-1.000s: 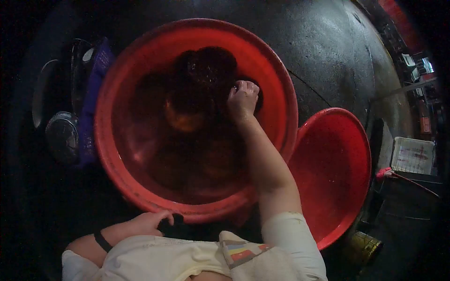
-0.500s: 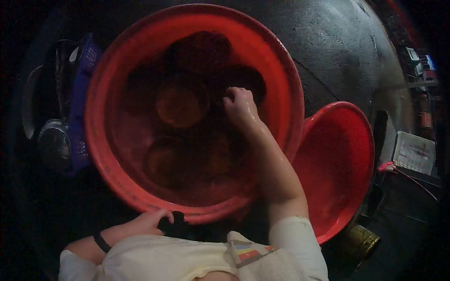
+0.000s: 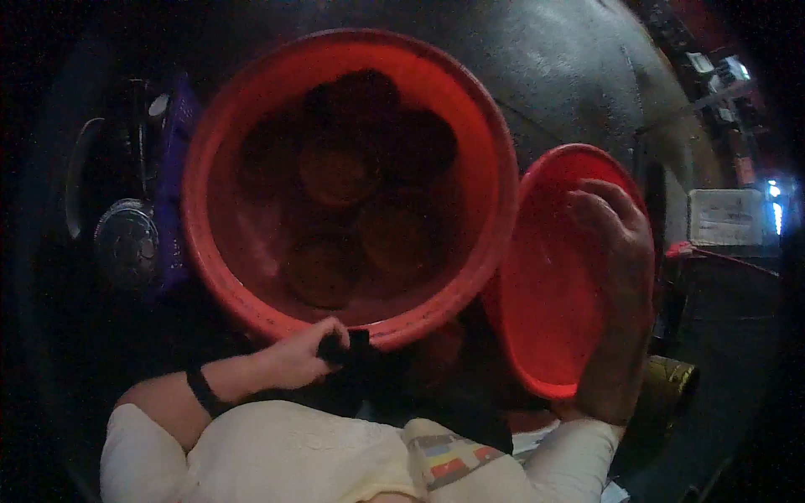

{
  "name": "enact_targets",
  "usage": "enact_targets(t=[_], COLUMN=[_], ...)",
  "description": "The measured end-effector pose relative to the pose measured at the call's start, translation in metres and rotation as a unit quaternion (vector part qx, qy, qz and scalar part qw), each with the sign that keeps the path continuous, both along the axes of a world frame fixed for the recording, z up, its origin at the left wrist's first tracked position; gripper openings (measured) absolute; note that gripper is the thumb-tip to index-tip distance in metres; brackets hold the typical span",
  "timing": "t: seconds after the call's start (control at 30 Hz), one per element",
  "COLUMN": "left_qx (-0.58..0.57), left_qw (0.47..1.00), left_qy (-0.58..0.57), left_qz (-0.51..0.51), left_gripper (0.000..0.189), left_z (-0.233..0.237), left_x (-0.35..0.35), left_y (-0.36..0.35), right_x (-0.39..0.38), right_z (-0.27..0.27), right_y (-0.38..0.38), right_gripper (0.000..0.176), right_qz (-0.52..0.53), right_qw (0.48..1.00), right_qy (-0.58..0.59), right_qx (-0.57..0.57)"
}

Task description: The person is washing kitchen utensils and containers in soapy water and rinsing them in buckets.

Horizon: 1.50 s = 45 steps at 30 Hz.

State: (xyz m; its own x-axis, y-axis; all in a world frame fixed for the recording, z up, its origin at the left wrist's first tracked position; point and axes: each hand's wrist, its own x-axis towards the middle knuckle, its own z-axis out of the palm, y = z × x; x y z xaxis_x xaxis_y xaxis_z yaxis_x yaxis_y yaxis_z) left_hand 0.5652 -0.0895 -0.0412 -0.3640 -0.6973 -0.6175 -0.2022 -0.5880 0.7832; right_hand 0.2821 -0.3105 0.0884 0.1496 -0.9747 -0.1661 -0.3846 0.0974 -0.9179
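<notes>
In the head view, a large round red tub holds dark water with several round dark things lying in it, their kind unclear in the dim light. My left hand, with a black band at the wrist, is closed around a small black object at the tub's near rim. Over the smaller red basin to the right is my right hand, fingers bent and a little apart, nothing visible in them. The forearm crosses that basin's right side.
A purple crate stands left of the tub, beside a shiny round metal item. Toward the right are a white tray, a pink-and-red cord and a yellowish can. Dark wet floor lies beyond.
My right hand has left the water in the large tub and moved right, over the smaller basin. My left hand stays at the near rim. The view has shifted slightly.
</notes>
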Motion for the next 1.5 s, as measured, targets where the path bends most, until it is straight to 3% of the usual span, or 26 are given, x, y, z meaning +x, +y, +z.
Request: enact_targets(t=[0.03, 0.1, 0.17, 0.2, 0.27, 0.33, 0.37, 0.43, 0.5, 0.53, 0.57, 0.6, 0.67, 0.7, 0.77, 0.8, 0.83, 0.93, 1.0, 1.07, 1.1, 1.17, 1.27, 1.4, 1.43, 1.5], left_qx=[-0.019, -0.043, -0.051, -0.053, -0.071, -0.134, -0.188, -0.284, -0.368, -0.396, -0.423, -0.450, -0.354, -0.305, -0.336, -0.351, -0.292, -0.258, -0.242, -0.248, -0.260, -0.286, -0.339, -0.408, -0.433, -0.474], left_qw=[0.999, 0.991, 0.983, 0.978, 0.978, 0.977, 0.973, 0.956, 0.915, 0.904, 0.892, 0.878, 0.926, 0.944, 0.931, 0.924, 0.939, 0.937, 0.935, 0.931, 0.929, 0.926, 0.921, 0.907, 0.896, 0.877], left_qy=[0.026, 0.078, 0.117, 0.138, 0.133, 0.101, 0.072, -0.026, -0.159, -0.152, -0.145, -0.139, -0.086, -0.058, -0.017, 0.005, 0.000, 0.038, 0.056, 0.059, 0.050, 0.041, 0.039, 0.028, 0.022, 0.008], left_qz=[0.036, 0.102, 0.129, 0.146, 0.145, 0.130, 0.111, 0.070, 0.032, 0.047, 0.064, 0.083, 0.099, 0.111, 0.138, 0.152, 0.184, 0.231, 0.253, 0.261, 0.259, 0.242, 0.189, 0.102, 0.091, 0.076], left_gripper=[0.029, 0.025, 0.022, 0.020, 0.017, 0.018, 0.020, 0.018, 0.016, 0.014, 0.013, 0.011, 0.020, 0.026, 0.026, 0.026, 0.019, 0.020, 0.021, 0.021, 0.021, 0.022, 0.024, 0.026, 0.026, 0.027], left_z=[0.008, 0.027, 0.043, 0.049, 0.072, 0.082, 0.084, 0.102, 0.132, 0.133, 0.131, 0.130, 0.164, 0.177, 0.175, 0.177, 0.184, 0.186, 0.190, 0.193, 0.193, 0.192, 0.197, 0.205, 0.206, 0.206], left_x=[-0.006, -0.017, -0.031, -0.037, -0.057, -0.076, -0.084, -0.095, -0.094, -0.089, -0.085, -0.088, -0.085, -0.085, -0.072, -0.070, -0.071, -0.075, -0.076, -0.080, -0.082, -0.087, -0.089, -0.075, -0.071, -0.061], left_y=[-0.007, -0.010, -0.002, -0.002, -0.011, -0.011, -0.006, 0.000, 0.011, 0.011, 0.008, 0.011, 0.026, 0.029, 0.030, 0.028, 0.032, 0.029, 0.027, 0.024, 0.023, 0.026, 0.032, 0.046, 0.048, 0.050], right_x=[-0.011, -0.049, -0.101, -0.162, -0.229, -0.268, -0.270, -0.229, -0.213, -0.209, -0.211, -0.210, -0.187, -0.169, -0.131, -0.113, -0.093, -0.030, 0.020, 0.072, 0.096, 0.131, 0.142, 0.125, 0.121, 0.104], right_z=[0.029, 0.068, 0.108, 0.121, 0.167, 0.215, 0.232, 0.244, 0.226, 0.211, 0.194, 0.172, 0.133, 0.115, 0.080, 0.068, 0.058, 0.043, 0.039, 0.024, 0.004, -0.058, -0.150, -0.132, -0.134, -0.100], right_y=[0.021, 0.070, 0.134, 0.155, 0.219, 0.291, 0.323, 0.359, 0.392, 0.383, 0.371, 0.355, 0.318, 0.298, 0.275, 0.271, 0.272, 0.286, 0.299, 0.316, 0.322, 0.331, 0.330, 0.334, 0.336, 0.339], right_gripper=[0.025, 0.025, 0.021, 0.021, 0.015, 0.011, 0.010, 0.014, 0.018, 0.022, 0.022, 0.023, 0.024, 0.025, 0.027, 0.029, 0.030, 0.031, 0.027, 0.024, 0.023, 0.014, 0.007, 0.016, 0.028, 0.036], right_qz=[-0.041, -0.094, -0.040, 0.001, 0.002, 0.056, 0.131, 0.353, 0.421, 0.534, 0.514, 0.412, 0.063, -0.061, -0.137, -0.133, -0.106, 0.014, 0.143, 0.171, 0.140, 0.041, -0.043, -0.120, -0.069, -0.029], right_qw=[0.998, 0.993, 0.985, 0.951, 0.840, 0.722, 0.706, 0.747, 0.632, 0.570, 0.577, 0.635, 0.803, 0.855, 0.914, 0.930, 0.939, 0.923, 0.821, 0.738, 0.734, 0.783, 0.798, 0.774, 0.760, 0.745], right_qy=[0.026, -0.045, -0.058, -0.298, -0.525, -0.654, -0.649, -0.449, -0.484, -0.509, -0.531, -0.541, -0.450, -0.380, -0.298, -0.284, -0.289, -0.385, -0.536, -0.600, -0.591, -0.500, -0.432, -0.423, -0.447, -0.496], right_qx=[-0.030, -0.054, -0.155, -0.080, -0.136, -0.219, -0.251, -0.340, -0.434, -0.361, -0.348, -0.366, -0.386, -0.346, -0.238, -0.192, -0.155, -0.015, 0.133, 0.258, 0.305, 0.368, 0.418, 0.456, 0.466, 0.446])
